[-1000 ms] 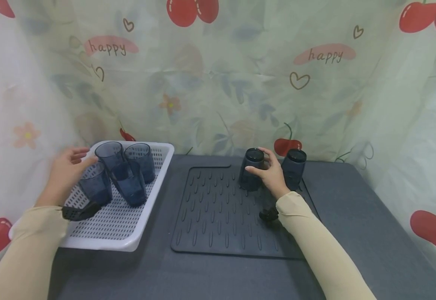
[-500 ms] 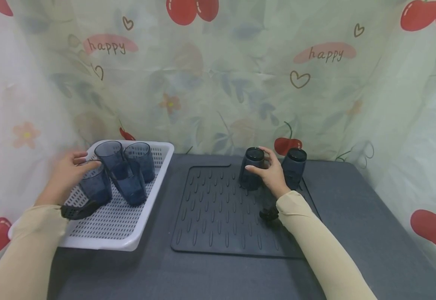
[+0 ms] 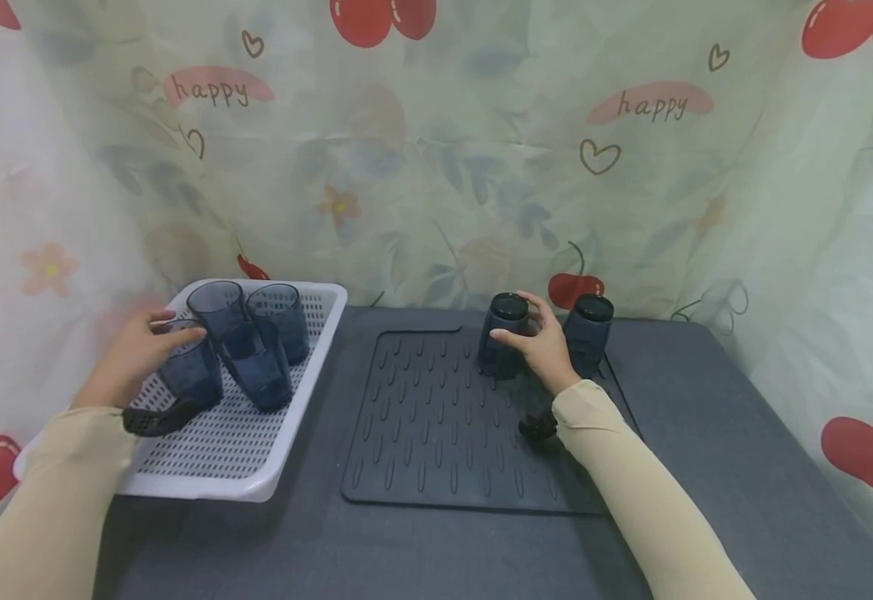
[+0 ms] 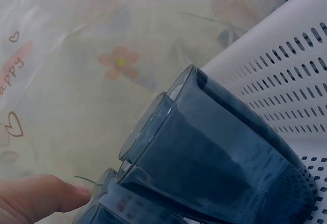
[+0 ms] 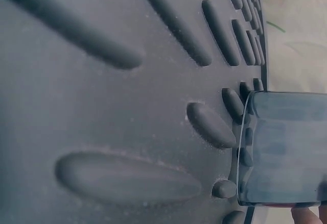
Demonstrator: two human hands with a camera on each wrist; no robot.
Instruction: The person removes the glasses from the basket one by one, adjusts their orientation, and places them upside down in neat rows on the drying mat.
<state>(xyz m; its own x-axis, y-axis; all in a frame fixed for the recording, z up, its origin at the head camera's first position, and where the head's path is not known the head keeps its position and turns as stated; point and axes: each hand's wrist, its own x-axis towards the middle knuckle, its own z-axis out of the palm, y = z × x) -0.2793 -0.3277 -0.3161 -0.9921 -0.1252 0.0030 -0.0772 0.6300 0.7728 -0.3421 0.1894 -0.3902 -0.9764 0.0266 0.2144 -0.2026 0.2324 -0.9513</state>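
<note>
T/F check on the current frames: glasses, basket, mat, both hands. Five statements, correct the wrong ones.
1. Four glass tumblers are in the white basket. True.
2. The ribbed mat lies left of the basket. False: the ribbed mat lies to its right.
3. The right hand holds a tumbler upside down. True.
4. The left hand is over the mat. False: the left hand is at the basket.
5. The rightmost tumbler stands base down. False: the rightmost tumbler is base up.

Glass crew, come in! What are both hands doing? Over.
Right hand holding upside-down glass on mat. Left hand at near glass in basket. Another overturned glass close beside, might get bumped.
</note>
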